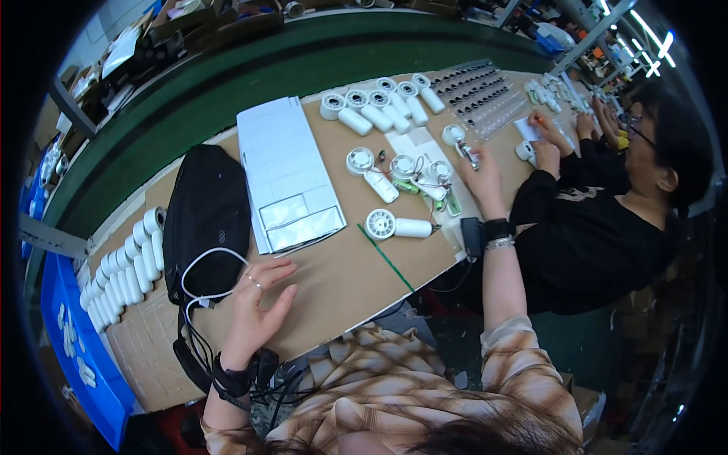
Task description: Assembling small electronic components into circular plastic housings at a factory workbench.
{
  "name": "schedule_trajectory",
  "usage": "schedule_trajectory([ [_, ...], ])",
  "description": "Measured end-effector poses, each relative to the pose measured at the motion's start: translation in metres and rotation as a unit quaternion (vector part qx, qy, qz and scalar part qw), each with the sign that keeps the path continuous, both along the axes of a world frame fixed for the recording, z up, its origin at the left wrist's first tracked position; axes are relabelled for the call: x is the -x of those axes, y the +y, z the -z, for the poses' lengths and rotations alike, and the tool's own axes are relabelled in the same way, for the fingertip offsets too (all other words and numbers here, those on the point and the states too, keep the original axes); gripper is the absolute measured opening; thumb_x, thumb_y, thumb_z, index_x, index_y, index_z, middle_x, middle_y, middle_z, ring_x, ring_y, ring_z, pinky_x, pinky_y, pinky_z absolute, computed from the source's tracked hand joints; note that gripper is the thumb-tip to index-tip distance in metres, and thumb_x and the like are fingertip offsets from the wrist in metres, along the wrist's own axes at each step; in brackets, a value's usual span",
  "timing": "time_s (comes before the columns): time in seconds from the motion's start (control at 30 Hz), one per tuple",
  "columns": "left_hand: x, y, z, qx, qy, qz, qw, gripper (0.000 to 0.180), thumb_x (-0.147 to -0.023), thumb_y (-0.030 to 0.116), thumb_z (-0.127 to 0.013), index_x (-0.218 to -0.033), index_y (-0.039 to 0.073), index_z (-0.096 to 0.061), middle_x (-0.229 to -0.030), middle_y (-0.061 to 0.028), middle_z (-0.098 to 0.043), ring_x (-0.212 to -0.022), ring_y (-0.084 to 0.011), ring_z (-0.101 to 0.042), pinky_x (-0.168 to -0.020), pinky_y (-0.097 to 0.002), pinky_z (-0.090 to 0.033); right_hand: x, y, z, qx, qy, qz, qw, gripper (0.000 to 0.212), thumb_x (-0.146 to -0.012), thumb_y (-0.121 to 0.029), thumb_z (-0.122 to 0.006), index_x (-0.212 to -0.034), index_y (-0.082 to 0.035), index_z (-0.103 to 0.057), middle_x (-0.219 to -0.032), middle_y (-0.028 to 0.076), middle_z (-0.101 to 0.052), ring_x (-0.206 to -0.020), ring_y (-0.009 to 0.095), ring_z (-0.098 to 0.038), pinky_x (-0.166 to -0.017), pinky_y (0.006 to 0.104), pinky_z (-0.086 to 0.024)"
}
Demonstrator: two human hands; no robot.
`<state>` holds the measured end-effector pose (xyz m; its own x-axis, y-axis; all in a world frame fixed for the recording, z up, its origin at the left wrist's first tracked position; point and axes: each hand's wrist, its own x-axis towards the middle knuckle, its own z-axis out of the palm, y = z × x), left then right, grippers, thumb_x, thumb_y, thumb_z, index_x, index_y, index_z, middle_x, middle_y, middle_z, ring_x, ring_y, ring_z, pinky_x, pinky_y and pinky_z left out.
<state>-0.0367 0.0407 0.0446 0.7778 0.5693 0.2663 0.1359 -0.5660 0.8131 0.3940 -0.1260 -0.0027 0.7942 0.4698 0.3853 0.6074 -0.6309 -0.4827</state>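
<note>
My left hand (258, 303) hovers over the brown work surface beside a black bag (208, 220), holding nothing, its fingers apart. Across the table, my right hand (483, 178) is closed on a small white handheld fan (455, 135); its handle looks partly open, with dark or shiny parts at my fingers. To the left of that hand lie several opened fans with loose wires and green cells (453, 203). Closer to me, a white fan with a round grille (381, 224) lies on its side, its handle pointing right.
White fans (358, 98) stand in rows at the back; more fill the left edge (125, 273). White sheets (288, 174) lie mid-table. A clear tray (485, 91) sits far right. A blue bin (76, 341) is at left. A person in black (599, 220) works close on my right.
</note>
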Motion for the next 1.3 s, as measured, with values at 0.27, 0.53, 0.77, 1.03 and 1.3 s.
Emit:
schedule_trajectory([
  [0.27,-0.008,-0.002,0.000,-0.011,0.033,0.053,0.998,0.026,-0.078,0.007,-0.067,-0.103,0.003,-0.064,-0.108,-0.0136,-0.062,-0.100,-0.0305,-0.059,-0.086,-0.0353,-0.047,0.112,0.001,-0.035,-0.012,0.014,-0.362,0.932,0.031,-0.080,-0.013,-0.067,-0.108,-0.003,-0.060,-0.102,0.014,-0.063,-0.091,0.025,-0.062,-0.075,0.0322,-0.049],
  [0.53,-0.031,-0.013,0.002,-0.070,0.062,0.161,0.982,0.027,-0.081,0.014,-0.065,-0.106,0.005,-0.063,-0.109,-0.0137,-0.059,-0.100,-0.0311,-0.057,-0.083,-0.0377,-0.048,0.136,0.071,-0.035,0.227,0.028,-0.243,0.943,0.037,-0.076,-0.019,-0.072,-0.106,-0.004,-0.059,-0.084,0.012,-0.066,-0.073,0.026,-0.065,-0.067,0.0334,-0.052],
  [0.77,-0.029,-0.014,-0.002,-0.063,0.070,0.164,0.982,0.026,-0.080,0.013,-0.066,-0.105,0.005,-0.064,-0.108,-0.0128,-0.060,-0.101,-0.0312,-0.058,-0.086,-0.0382,-0.048,0.127,0.081,-0.022,0.137,0.063,-0.268,0.951,0.041,-0.074,-0.019,-0.074,-0.106,-0.001,-0.055,-0.076,0.011,-0.065,-0.069,0.020,-0.065,-0.065,0.0298,-0.052],
  [1.03,-0.027,-0.005,0.002,0.009,0.076,0.145,0.986,0.035,-0.084,0.013,-0.064,-0.116,0.003,-0.058,-0.111,-0.0128,-0.060,-0.103,-0.0278,-0.058,-0.089,-0.0361,-0.046,0.150,0.058,-0.047,-0.098,0.311,-0.282,0.902,0.045,-0.074,-0.007,-0.076,-0.111,-0.001,-0.050,-0.080,0.006,-0.063,-0.072,0.010,-0.064,-0.064,0.0226,-0.052],
  [1.3,-0.073,-0.029,0.021,0.486,-0.194,-0.028,0.852,0.036,-0.093,0.012,-0.056,-0.125,0.002,-0.042,-0.113,-0.0103,-0.058,-0.103,-0.0176,-0.058,-0.090,-0.0329,-0.048,0.238,0.042,-0.042,-0.090,0.196,-0.394,0.894,0.053,-0.073,-0.007,-0.077,-0.117,-0.001,-0.047,-0.091,0.008,-0.063,-0.074,0.012,-0.063,-0.064,0.0211,-0.051],
])
